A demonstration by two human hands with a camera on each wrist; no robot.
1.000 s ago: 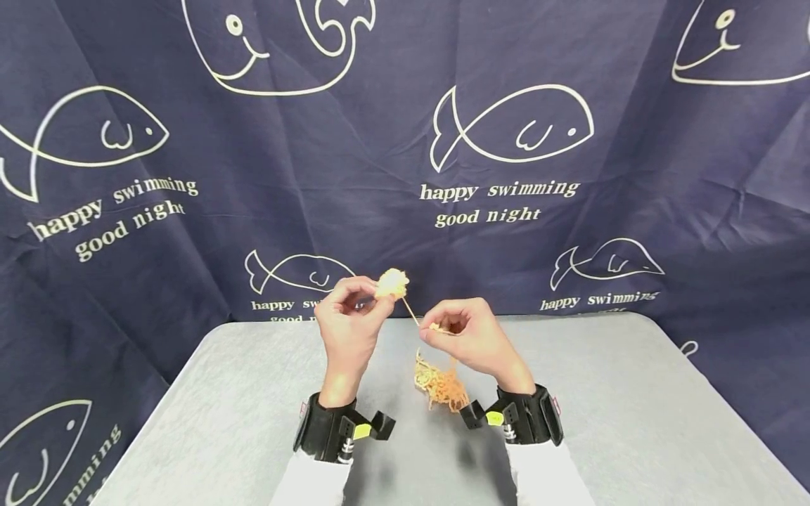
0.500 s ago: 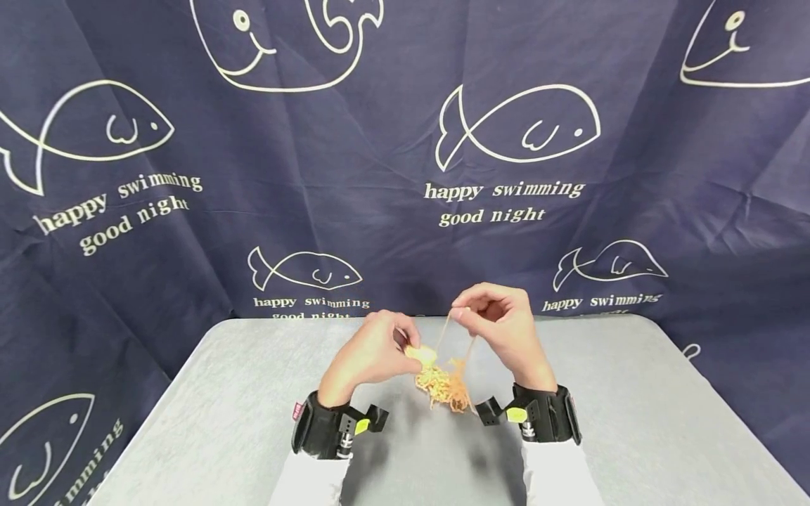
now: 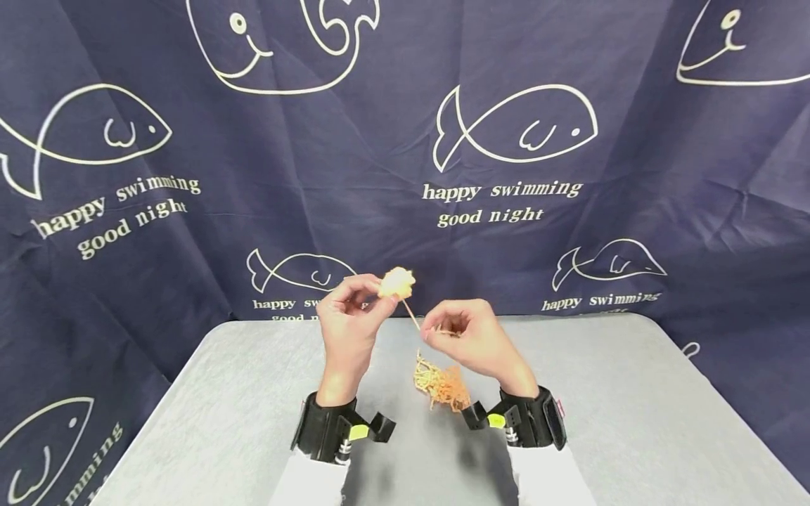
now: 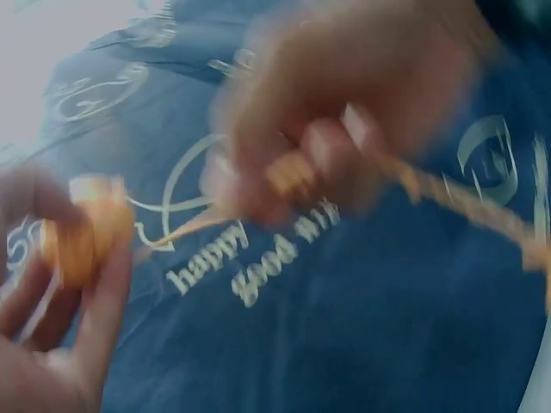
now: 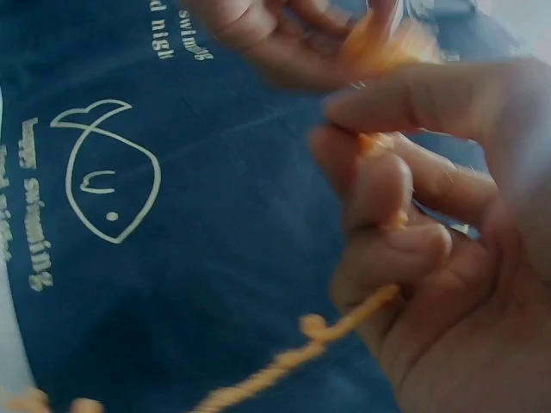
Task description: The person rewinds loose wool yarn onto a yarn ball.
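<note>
Between the thumb and fingers of my left hand (image 3: 348, 327) is a small pale-yellow ball of yarn (image 3: 397, 282), raised above the table's far edge; it looks orange in the left wrist view. A strand of yarn (image 3: 411, 314) runs taut from the ball to my right hand (image 3: 471, 337), which pinches it between thumb and forefinger. In the right wrist view the yarn (image 5: 284, 366) passes through the curled fingers and trails out below the hand. On the table beneath lies a loose tangle of yellow and orange yarn (image 3: 441, 383). The left wrist view is blurred.
The grey table (image 3: 240, 414) has rounded far corners. Behind it hangs a dark blue curtain (image 3: 354, 190) with white fish drawings and lettering. Black straps with small camera mounts (image 3: 325, 429) sit on both wrists.
Half a second ago the ball was low beside the tangle and my right hand higher, to the right. Since then the left hand has lifted the ball, while the right has moved down and left.
</note>
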